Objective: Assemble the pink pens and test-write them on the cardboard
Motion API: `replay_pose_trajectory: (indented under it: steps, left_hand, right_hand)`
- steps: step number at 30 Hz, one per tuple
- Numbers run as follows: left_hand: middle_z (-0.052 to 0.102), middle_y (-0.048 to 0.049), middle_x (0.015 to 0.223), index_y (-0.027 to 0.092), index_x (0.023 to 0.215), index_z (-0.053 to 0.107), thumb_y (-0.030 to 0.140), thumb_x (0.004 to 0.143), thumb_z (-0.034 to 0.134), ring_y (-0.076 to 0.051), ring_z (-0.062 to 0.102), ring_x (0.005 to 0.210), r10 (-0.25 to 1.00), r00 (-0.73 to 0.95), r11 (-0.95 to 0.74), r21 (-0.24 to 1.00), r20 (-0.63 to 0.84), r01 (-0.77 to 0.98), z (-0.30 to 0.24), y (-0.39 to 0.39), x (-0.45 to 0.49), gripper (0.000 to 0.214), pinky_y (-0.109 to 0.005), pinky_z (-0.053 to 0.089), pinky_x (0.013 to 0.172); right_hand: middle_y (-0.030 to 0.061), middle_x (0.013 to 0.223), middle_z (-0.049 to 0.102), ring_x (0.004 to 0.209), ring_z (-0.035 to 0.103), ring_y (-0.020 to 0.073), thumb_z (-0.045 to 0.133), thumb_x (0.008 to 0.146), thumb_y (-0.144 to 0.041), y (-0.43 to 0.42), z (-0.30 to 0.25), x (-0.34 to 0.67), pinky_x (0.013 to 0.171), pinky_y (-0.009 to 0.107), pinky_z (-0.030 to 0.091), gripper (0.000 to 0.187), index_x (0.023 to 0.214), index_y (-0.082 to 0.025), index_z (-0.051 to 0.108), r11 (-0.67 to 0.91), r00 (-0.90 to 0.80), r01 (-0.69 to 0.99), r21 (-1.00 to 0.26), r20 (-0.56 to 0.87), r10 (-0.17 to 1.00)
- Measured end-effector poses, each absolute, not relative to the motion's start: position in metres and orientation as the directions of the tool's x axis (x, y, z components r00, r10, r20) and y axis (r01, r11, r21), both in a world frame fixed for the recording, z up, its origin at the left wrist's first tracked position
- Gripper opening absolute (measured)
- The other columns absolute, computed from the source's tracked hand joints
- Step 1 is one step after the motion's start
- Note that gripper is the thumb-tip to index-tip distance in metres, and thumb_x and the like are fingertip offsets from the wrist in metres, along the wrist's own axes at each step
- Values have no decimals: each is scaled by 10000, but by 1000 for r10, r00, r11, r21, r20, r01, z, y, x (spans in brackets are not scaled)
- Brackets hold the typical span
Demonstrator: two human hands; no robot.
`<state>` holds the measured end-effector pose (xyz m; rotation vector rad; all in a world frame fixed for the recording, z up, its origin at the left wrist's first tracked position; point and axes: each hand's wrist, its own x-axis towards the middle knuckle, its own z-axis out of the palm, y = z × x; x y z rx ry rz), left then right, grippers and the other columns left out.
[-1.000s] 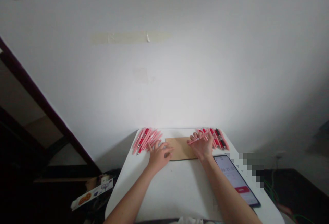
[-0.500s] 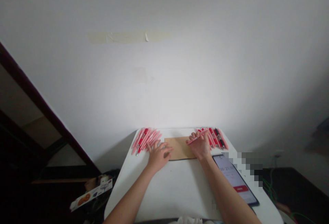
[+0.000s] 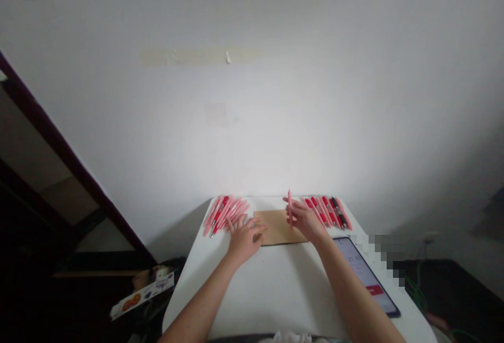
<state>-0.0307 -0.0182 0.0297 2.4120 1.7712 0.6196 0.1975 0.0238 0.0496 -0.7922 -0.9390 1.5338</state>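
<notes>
A pink pen stands nearly upright in the grasp of my right hand, over the right part of a brown kraft-paper pad. My left hand rests with fingers spread at the pad's left edge. Its fingertips reach the near side of a loose pile of pink and red pens. To the right of my right hand, several pink, red and black pens lie side by side in a row. The pad's middle shows between my hands.
Under everything is a white table pushed against a pale wall. A phone with a lit screen lies beside my right forearm. Left of the table, a white printed box sits low among dark items.
The pen in my right hand has turned from a slanted, nearly flat position to nearly upright. My right hand has rotated over the pad; my left hand stays in place.
</notes>
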Motion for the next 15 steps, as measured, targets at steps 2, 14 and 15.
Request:
replay_pose_trajectory:
  steps: [2,14,15]
  left_hand:
    - [600,48,1341,489,1146,653,374,865,594,-346,341,1368,928,253,-333,300,275,894,29,-19,-31,309,-782,-101,1076]
    - [603,20,1340,463,1155,662,373,860,601,-363,337,1367,932,247,-322,294,264,900,29,-19,-31,314,-771,-82,1092]
    - [603,18,1340,461,1155,663,374,860,602,-361,336,1368,932,247,-321,294,264,900,29,-19,-31,314,-767,-82,1096]
  right_hand:
    - [7,800,650,706,575,144,775,642,-342,25,56,206,659,279,491,377,996,-221,726,-15,-64,-279,-960,3,998]
    - [147,1044,717,1104,542,330,481,879,-297,37,68,280,979,583,289,307,1058,-202,712,-407,507,841,-356,260,822]
    - [153,1041,715,1104,534,334,467,883,-292,37,66,281,980,596,276,310,1044,-192,713,-420,511,845,-332,267,817]
